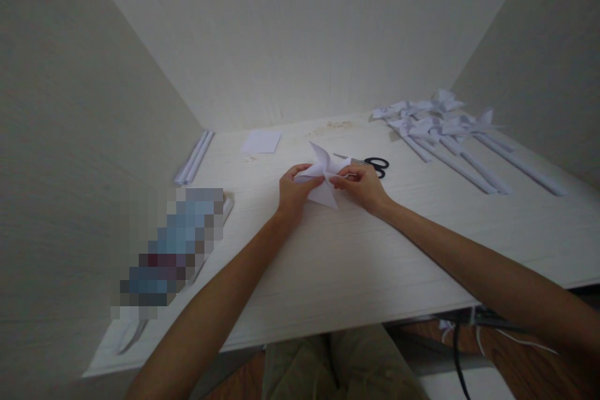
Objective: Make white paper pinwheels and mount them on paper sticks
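Observation:
Both hands hold a white paper pinwheel [322,164] above the middle of the table, its blades curled in toward the centre. My left hand [294,190] is closed on its left side, thumb lying over the paper near the centre. From the right, my right hand [363,186] pinches the pinwheel close to its centre; what lies under those fingertips is hidden. Just behind my right hand lie scissors [376,165] with black handles, their blades pointing left and partly covered by the pinwheel.
Several finished paper pinwheels on rolled paper sticks [450,134] lie at the back right. A square paper sheet [261,141] is at the back. Rolled paper tubes [194,159] lie by the left wall, behind a blurred-out object [175,244]. Cables [458,350] hang below the table's front edge.

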Demonstrator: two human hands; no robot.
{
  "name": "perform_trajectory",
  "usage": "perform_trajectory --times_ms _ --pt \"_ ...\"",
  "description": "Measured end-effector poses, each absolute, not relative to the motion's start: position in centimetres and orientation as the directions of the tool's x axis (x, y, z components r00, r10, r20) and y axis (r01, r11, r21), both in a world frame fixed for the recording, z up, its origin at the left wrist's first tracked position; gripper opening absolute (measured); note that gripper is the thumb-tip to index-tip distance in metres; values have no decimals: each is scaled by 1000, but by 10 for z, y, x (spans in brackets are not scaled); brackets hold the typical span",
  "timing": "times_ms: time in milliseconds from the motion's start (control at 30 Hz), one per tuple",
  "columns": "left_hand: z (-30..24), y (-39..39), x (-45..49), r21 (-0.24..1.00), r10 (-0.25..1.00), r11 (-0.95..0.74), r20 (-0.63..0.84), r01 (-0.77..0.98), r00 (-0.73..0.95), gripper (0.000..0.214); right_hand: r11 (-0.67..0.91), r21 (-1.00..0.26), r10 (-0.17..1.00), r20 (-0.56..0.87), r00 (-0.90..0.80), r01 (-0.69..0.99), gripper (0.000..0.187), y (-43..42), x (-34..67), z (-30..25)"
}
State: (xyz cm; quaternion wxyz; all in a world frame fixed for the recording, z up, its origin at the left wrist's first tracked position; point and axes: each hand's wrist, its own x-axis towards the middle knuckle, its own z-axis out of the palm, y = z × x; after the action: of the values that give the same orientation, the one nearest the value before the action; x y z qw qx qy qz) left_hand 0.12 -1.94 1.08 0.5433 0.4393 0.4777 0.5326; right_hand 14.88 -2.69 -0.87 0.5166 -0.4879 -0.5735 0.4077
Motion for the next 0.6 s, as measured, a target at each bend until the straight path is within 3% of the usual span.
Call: perform_trajectory --times_ms 600 --pt "10 -21 3 997 999 -2 -1 -76 -35 40 187 -960 980 197 27 210 27 -26 149 -9"
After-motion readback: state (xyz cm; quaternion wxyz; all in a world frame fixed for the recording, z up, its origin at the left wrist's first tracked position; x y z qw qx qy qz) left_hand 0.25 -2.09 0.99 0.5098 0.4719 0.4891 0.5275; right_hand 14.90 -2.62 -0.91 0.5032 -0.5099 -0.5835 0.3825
